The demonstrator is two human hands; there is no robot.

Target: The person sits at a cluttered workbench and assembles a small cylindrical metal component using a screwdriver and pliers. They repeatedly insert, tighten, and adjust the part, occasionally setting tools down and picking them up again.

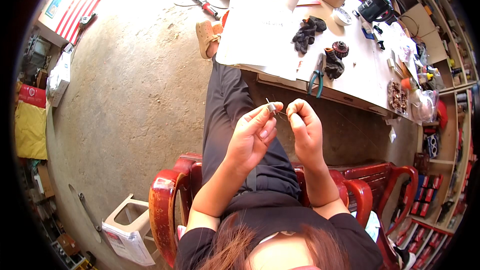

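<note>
Above my lap, my left hand point(250, 141) is closed, pinching a small silver cylindrical metal part point(271, 107) with a thin shaft sticking out of it. Close beside it on the right, my right hand point(306, 132) is closed too, thumb against forefinger, on a thin wire point(282, 114) that runs toward the metal part. How the wire joins the part is too small to tell. Beyond my hands, teal-handled pliers point(315, 84) rest at the near edge of the white-topped table point(250, 35).
Dark gloves point(306, 34), a wound rotor point(340, 49), a tape roll point(342, 17) and a black kettle point(375, 7) lie or stand on the table. A clear box of copper-coloured parts point(397, 96) is at its right end. Red wooden chairs point(165, 195) and a plastic stool point(127, 217) flank me. Another person is at the far right.
</note>
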